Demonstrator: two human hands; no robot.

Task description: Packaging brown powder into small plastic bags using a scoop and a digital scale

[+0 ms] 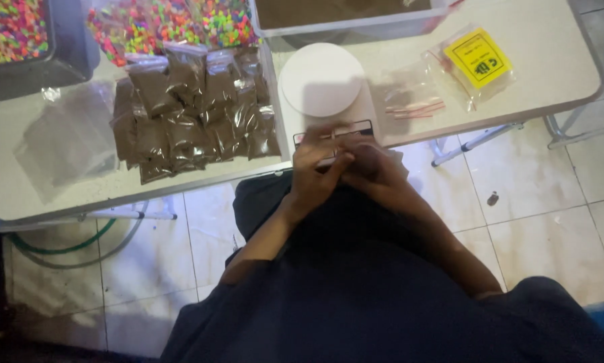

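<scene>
My left hand (315, 168) and my right hand (372, 168) meet at the table's front edge, just below a white kitchen scale (322, 79) with a round platform. Fingers of both hands pinch a small clear plastic bag (333, 142); only a thin pale strip of it shows between them, and its contents are hidden. Left of the scale lies a pile of small bags filled with brown powder (187, 107). To the right of the scale lie empty zip bags with red strips (413, 101).
A clear tub of brown powder (342, 13) stands behind the scale. Bags of colourful beads (167, 23) and a dark tray of beads (9, 30) sit at the back left. A yellow-labelled packet (478, 60) lies right. Flat clear bags (66, 138) lie left. A green hose (66, 247) is on the tiled floor.
</scene>
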